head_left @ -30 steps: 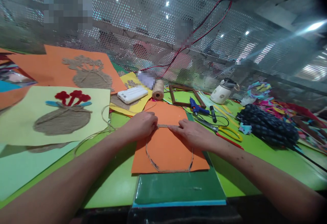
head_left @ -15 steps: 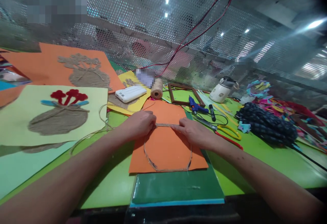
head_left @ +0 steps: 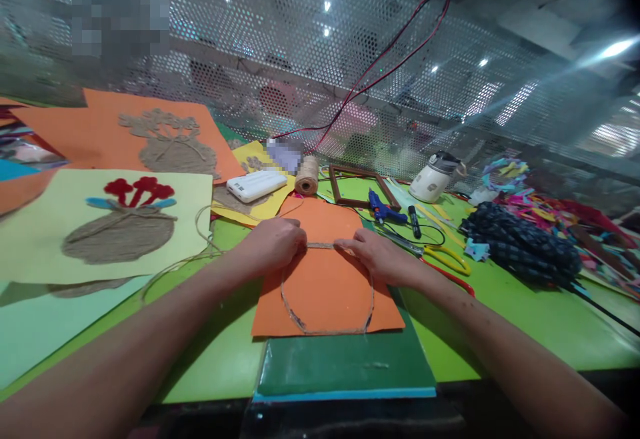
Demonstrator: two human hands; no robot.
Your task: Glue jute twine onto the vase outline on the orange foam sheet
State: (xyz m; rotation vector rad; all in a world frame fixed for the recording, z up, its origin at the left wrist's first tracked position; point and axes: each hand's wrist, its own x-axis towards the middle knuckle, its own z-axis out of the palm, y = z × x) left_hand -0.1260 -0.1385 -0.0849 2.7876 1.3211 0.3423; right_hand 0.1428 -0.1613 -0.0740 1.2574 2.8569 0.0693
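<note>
Twine strip held down at both ends on an orange sheet

The left hand (head_left: 279, 244) is curled at the left end of a short twine strip (head_left: 320, 245); whether the twine is pinched inside its fingers cannot be told. The right hand (head_left: 385, 255) is laid with its fingertips on the strip's right end, its fingers partly extended; whether anything is gripped under them cannot be told.

The strip is laid across the orange sheet (head_left: 333, 299), above a curved twine outline (head_left: 283, 293), the upper sides of which are partly covered by the hands. The sheet is supported by a green folder (head_left: 345, 365) on the light green table (head_left: 215, 359). Loose twine (head_left: 173, 265) is trailed beside the left forearm.

Beyond the sheet, a twine spool (head_left: 307, 175) is placed near a white device (head_left: 257, 185). A brown frame (head_left: 336, 189), a blue glue gun (head_left: 385, 210), a black marker (head_left: 415, 222) and a cutting tool with yellow and red handles (head_left: 450, 259) are set to the right, with a white bottle (head_left: 431, 180) behind. Dark cloth (head_left: 525, 245) is heaped farther right. At the left, a pale yellow sheet (head_left: 30, 239) is decorated with a twine vase (head_left: 120, 235) and red flowers (head_left: 145, 190).
</note>
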